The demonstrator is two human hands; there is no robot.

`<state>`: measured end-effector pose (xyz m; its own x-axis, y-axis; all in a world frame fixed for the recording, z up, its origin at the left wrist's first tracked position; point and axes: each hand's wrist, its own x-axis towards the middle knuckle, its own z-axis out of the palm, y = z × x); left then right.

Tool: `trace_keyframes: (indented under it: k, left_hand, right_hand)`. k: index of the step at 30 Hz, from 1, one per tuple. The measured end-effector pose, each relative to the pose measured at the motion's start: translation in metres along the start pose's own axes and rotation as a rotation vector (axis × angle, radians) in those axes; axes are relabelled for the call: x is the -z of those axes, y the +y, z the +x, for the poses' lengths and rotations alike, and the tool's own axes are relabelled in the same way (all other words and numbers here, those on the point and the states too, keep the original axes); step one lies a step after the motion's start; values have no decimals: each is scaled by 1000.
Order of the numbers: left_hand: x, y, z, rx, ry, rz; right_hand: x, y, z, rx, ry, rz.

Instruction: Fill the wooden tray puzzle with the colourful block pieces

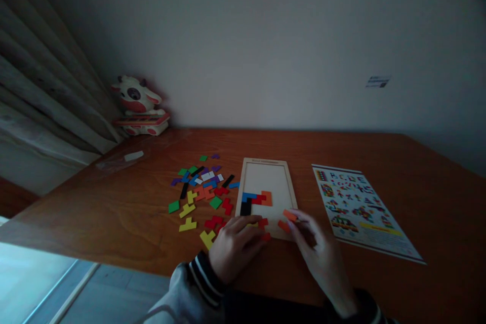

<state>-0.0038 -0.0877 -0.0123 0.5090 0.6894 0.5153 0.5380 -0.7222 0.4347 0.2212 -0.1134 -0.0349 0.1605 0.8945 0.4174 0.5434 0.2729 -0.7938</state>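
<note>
A wooden puzzle tray (291, 182) lies on the table, with blue, black, red and orange pieces fitted together in its lower left part. My left hand (236, 244) rests over the tray's lower left corner, its fingers at a red piece (263, 222) and partly covering what lies under them. At the tray's lower right, my right hand (317, 245) pinches an orange piece (290, 215) between thumb and fingers. Loose pieces, such as a yellow one (188, 224) and a green one (173, 206), are scattered left of the tray.
A printed pattern sheet (364, 207) lies on the wooden table (114, 212) to the right. At the back left stands a cow-shaped toy (138, 106) by a curtain (45, 61). A clear plastic wrapper with a white label (133, 155) is at the left.
</note>
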Motion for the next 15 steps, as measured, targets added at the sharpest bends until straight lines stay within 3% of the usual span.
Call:
trace_keyframes:
  k: [7,15]
  left_hand:
    - [8,-6,-16,-66,78,-36]
    - [5,-4,-14,-111,68,-47]
  right_hand:
    - [-1,3,-2,-9,46,-6]
    - [-2,-2,0,27,4,-39]
